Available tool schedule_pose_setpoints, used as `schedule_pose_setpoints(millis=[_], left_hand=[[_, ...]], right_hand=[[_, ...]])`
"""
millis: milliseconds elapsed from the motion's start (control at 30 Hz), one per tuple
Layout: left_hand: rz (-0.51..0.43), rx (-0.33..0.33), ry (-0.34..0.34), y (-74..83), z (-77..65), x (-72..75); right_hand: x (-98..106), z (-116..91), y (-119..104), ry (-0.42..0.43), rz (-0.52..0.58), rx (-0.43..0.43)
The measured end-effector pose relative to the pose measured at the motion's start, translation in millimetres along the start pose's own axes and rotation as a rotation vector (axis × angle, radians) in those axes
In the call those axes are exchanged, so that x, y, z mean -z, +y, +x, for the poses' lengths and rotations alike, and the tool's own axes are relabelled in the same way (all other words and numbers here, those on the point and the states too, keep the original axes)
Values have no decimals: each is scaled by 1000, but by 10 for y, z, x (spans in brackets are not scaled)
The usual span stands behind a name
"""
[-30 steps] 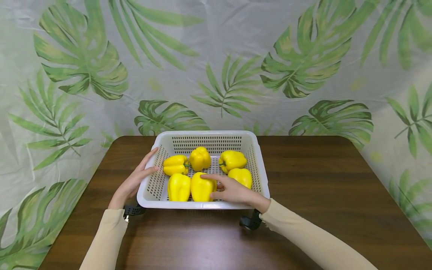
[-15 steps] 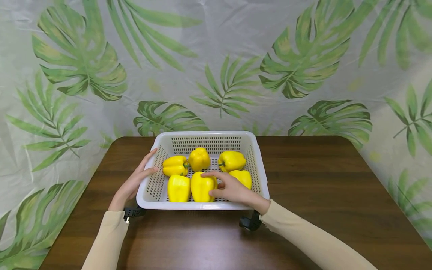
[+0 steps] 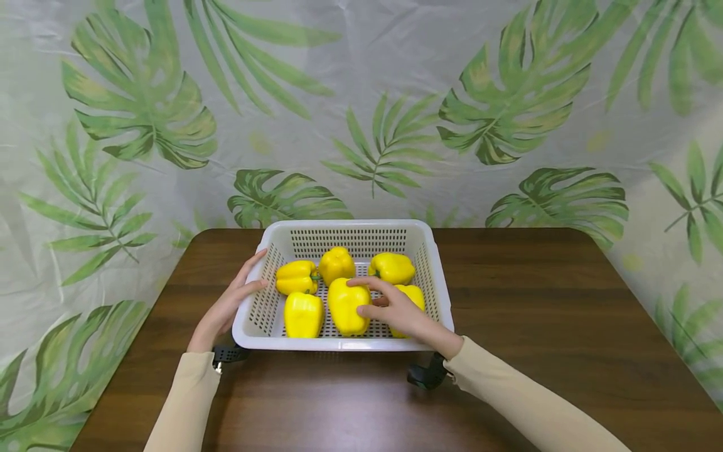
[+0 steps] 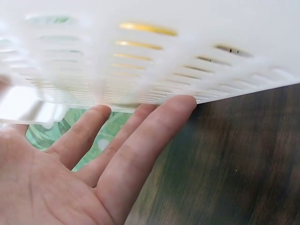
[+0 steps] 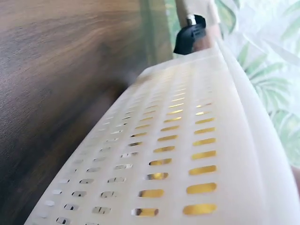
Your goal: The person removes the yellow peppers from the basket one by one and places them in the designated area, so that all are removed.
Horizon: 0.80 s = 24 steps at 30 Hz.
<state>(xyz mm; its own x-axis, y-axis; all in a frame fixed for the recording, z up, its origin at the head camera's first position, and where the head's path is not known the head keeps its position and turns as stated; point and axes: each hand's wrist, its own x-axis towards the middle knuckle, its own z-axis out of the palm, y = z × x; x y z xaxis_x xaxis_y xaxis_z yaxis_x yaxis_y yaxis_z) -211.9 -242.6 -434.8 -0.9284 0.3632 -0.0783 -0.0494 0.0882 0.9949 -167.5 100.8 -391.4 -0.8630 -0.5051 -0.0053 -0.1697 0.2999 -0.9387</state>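
Note:
A white slotted plastic basket (image 3: 357, 344) holds several yellow bell peppers. My right hand (image 3: 398, 307) reaches in over the front right, pinching a bell pepper (image 3: 346, 307) at the front middle between thumb and fingers. My left hand (image 3: 226, 307) lies along the basket's left side, thumb and index finger at the rim. In the left wrist view its long, nearly straight fingers (image 4: 136, 159) touch the slotted outer wall (image 4: 187, 47). The right wrist view shows the basket's front wall (image 5: 234, 140), yellow peppers behind the slots; that wall hides most of my right hand there.
Other yellow bell peppers lie beside the held one: front left (image 3: 304, 315), back left (image 3: 296, 277), back middle (image 3: 336, 263) and back right (image 3: 392, 268). One (image 3: 411, 295) is partly behind my right hand. The basket stands on a dark wooden table (image 3: 536, 301) before a leaf-print curtain (image 3: 390, 50).
My right hand has raised the front middle bell pepper slightly and moved it a little right, widening the gap to its left neighbour. My left hand stays at the basket's side.

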Motion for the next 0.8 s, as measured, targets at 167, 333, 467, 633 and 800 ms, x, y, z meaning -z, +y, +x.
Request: schedule_pose_setpoints(millis=[167, 333, 467, 633, 800], left_hand=[[-13, 6, 8, -4, 5, -8], [-17, 1, 16, -12, 7, -13], [-15, -6, 17, -8, 4, -23], [-32, -16, 14, 6, -2, -39], [-35, -22, 14, 11, -11, -45]], right_hand=[[73, -34, -19, 30, 17, 3], [195, -75, -53, 66, 19, -32], [318, -132, -68, 69, 64, -72], [475, -211, -66, 84, 76, -73], [629, -271, -48, 111, 72, -77]])
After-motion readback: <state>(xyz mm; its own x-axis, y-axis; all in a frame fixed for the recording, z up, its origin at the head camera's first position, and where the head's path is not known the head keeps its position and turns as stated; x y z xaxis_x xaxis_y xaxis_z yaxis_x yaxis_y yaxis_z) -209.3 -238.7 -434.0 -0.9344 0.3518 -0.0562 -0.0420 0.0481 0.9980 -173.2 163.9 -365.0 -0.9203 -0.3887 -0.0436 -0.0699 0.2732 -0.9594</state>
